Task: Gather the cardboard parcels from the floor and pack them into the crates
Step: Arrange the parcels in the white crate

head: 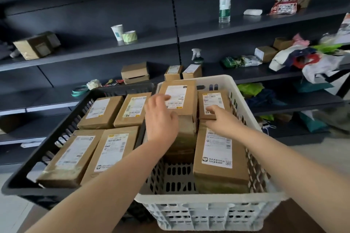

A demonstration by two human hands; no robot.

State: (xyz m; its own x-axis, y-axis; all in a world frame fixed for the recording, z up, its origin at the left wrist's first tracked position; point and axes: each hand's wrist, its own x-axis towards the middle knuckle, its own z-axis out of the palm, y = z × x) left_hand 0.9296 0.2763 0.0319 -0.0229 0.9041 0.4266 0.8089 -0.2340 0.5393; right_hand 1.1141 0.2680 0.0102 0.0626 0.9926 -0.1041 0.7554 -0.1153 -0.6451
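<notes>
Left hand (161, 117) over tall parcel (180, 100), grip hidden.

Two crates side by side, four parcels (106, 132) in left crate (17, 181), three (220, 157) in right crate (208, 198), shelves (94, 56) behind.

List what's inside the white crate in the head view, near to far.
Bare crate floor → large near parcel on the right → small parcel under the right hand → tall parcel at the far wall, left hand on it.
</notes>
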